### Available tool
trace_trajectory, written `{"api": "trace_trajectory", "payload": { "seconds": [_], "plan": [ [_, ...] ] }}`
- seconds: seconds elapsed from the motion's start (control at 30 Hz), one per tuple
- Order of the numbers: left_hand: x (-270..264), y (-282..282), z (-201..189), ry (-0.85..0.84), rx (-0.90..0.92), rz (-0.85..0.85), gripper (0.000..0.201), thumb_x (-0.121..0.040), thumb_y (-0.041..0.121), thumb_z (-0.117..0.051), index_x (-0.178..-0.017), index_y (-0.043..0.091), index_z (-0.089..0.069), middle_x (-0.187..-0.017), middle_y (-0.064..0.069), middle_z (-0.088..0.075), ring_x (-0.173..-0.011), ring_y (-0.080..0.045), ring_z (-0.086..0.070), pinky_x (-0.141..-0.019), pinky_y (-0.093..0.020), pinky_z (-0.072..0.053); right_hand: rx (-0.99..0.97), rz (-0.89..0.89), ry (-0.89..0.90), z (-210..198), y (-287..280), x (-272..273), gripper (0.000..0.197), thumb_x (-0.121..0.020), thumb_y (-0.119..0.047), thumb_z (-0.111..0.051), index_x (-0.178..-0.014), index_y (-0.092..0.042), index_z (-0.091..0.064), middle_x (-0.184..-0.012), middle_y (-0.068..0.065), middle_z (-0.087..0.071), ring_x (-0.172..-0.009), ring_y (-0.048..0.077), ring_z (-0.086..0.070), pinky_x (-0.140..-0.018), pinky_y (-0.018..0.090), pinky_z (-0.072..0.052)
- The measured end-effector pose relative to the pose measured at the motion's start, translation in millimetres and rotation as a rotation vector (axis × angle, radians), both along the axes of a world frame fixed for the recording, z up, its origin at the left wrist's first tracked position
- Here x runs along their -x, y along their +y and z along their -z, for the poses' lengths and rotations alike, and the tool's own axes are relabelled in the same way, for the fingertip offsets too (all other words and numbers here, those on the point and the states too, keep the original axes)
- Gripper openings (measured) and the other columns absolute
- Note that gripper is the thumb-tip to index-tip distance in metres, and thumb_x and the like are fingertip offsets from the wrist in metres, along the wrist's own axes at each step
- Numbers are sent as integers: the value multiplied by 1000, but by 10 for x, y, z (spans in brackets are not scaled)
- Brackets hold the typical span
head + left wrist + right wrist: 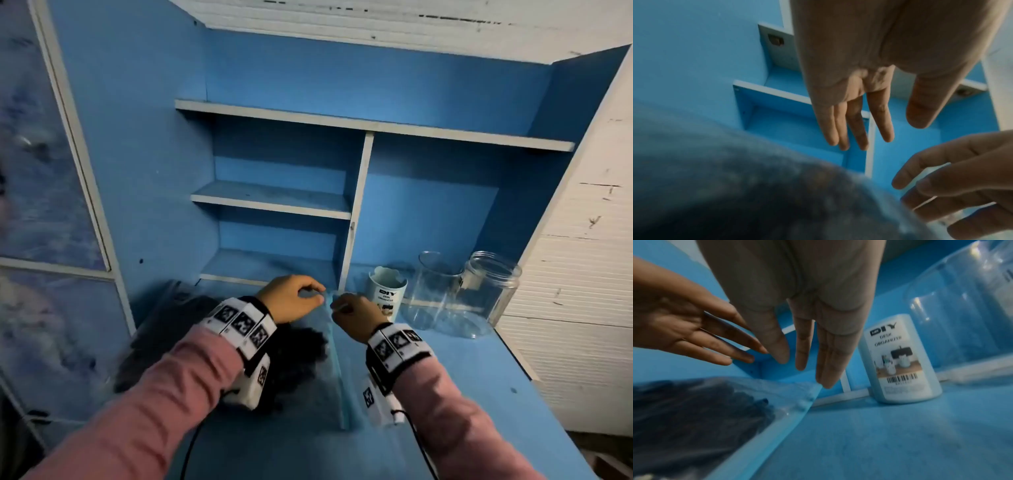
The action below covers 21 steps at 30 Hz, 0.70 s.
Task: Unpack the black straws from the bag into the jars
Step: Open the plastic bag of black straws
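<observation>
A clear zip bag (334, 387) packed with black straws (301, 356) lies on the blue desk, its zip edge running away from me. Both hands hover at the bag's far corner. My left hand (320, 296) is above that corner, its fingers (859, 129) straight and holding nothing. My right hand (337, 305) is just right of it, fingers extended, with its fingertips (825, 382) touching the corner of the bag (694, 418). Two empty clear jars (435, 291) (493, 287) stand at the back right. In the left wrist view the bag (735, 186) is a dark blur.
A white cup labelled DIY desk organizer (387, 291) (900, 360) stands just left of the jars. Blue shelves (274, 202) and an upright divider (356, 212) rise behind the hands. A white brick wall (582, 274) borders the desk's right edge (517, 356).
</observation>
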State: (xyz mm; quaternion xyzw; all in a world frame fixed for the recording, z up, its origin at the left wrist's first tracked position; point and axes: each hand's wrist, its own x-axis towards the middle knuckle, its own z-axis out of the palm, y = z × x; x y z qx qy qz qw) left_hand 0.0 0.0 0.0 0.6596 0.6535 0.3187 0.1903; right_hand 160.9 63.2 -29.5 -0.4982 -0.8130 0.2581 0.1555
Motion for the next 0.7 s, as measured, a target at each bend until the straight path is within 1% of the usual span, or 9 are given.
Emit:
{"api": "trace_trajectory", "payload": {
  "seconds": [0.07,0.17,0.27,0.37,0.4,0.5,0.57,0.63,0.7],
  "plan": [
    [-7,43,6,67,82,-45,30,-92,29,-60,-120,21,-65,-128,3,-62,-122,-14,-53,-96,-19,-36,51,63,-26,36,38,71,31,-90,-22,-55,-121,-21,-59,-119,4,-64,-111,24,-59,-85,24,-44],
    [19,91,57,108,157,-91,33,-93,30,-58,-125,20,-62,-136,0,-56,-127,-17,-49,-99,-21,-35,131,93,-39,121,102,169,27,-90,-19,-53,-116,-20,-59,-101,6,-60,-88,24,-58,-69,25,-45],
    [38,84,91,143,198,-92,35,-94,31,-56,-128,21,-60,-140,0,-52,-130,-17,-46,-104,-24,-35,181,81,-2,183,135,206,16,-87,-12,-53,-98,-21,-60,-87,10,-61,-72,25,-59,-74,35,-56],
    [41,66,96,160,215,-87,36,-95,30,-53,-129,20,-59,-142,0,-51,-131,-18,-45,-106,-26,-35,138,109,40,130,114,193,16,-82,-9,-55,-89,-22,-62,-78,7,-63,-58,19,-61,-59,28,-55],
    [42,65,109,172,220,-78,37,-95,30,-53,-130,19,-59,-142,0,-51,-131,-18,-46,-106,-26,-36,106,108,63,110,117,181,15,-81,-9,-57,-85,-22,-63,-78,7,-64,-59,19,-62,-60,26,-54],
    [40,52,120,176,201,-73,36,-95,28,-53,-129,19,-60,-138,-1,-55,-126,-19,-50,-100,-23,-38,69,83,116,45,117,136,23,-78,-6,-64,-69,-26,-61,-79,5,-67,-75,24,-67,-76,31,-56],
    [55,64,106,141,128,-95,33,-95,26,-54,-126,18,-62,-132,0,-60,-121,-17,-54,-94,-19,-37,36,57,160,-15,96,113,20,-78,-4,-66,-72,-23,-64,-79,2,-66,-78,21,-64,-78,29,-54],
    [76,87,52,77,22,-137,29,-94,22,-57,-122,16,-65,-126,1,-64,-117,-16,-57,-89,-14,-37,-40,20,219,-97,49,104,16,-78,-2,-65,-84,-15,-70,-77,0,-63,-72,14,-58,-73,23,-47],
    [116,131,-21,7,-94,-172,29,-93,19,-59,-120,14,-65,-124,-1,-65,-116,-19,-59,-93,-18,-40,-125,-35,307,-209,-15,107,18,-77,1,-65,-88,-11,-71,-75,-2,-63,-66,6,-56,-72,19,-43]
  ]
}}
